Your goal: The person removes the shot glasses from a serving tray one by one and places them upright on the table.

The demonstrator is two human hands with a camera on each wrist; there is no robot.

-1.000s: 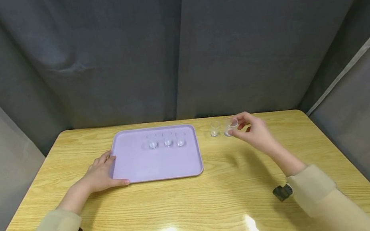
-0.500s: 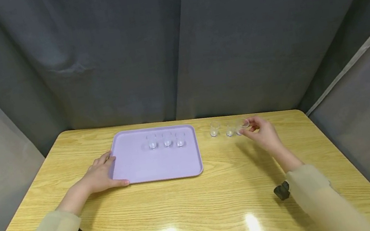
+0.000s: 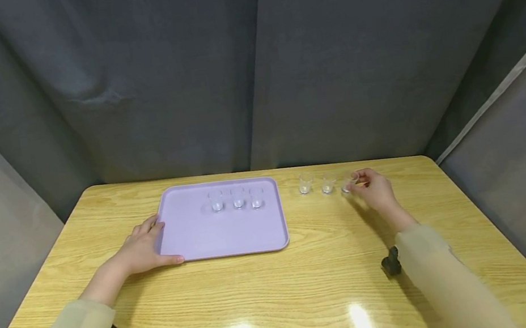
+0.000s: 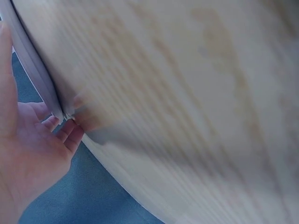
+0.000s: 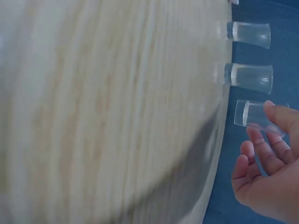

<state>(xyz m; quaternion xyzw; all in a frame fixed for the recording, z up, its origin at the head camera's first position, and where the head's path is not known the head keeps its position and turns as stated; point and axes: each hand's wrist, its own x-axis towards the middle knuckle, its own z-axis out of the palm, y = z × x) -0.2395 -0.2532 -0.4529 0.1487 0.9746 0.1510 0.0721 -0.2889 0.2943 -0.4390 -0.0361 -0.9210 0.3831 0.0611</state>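
Observation:
My right hand [image 3: 372, 189] pinches a small clear shot glass [image 5: 252, 113] between thumb and fingers, close over the table at the right. In the right wrist view a slight gap shows between its base and the table. To its left stand two more clear shot glasses, one beside it [image 3: 328, 185] and one nearer the tray [image 3: 305, 185]. My left hand [image 3: 140, 252] rests at the near left corner of a lilac tray [image 3: 192, 238], fingers along the left rim, thumb at the front rim. On the tray, three clear shot glasses [image 3: 238, 199] stand in a row.
The wooden table [image 3: 263, 296] has its back edge just behind the glasses. Dark grey curtains [image 3: 166, 76] hang behind the table and at the sides. A small black device [image 3: 391, 262] sits at the right sleeve's cuff.
My right hand has moved to the right with its shot glass, drawing away from the two glasses beside the tray. The left hand and the tray have stayed where they were.

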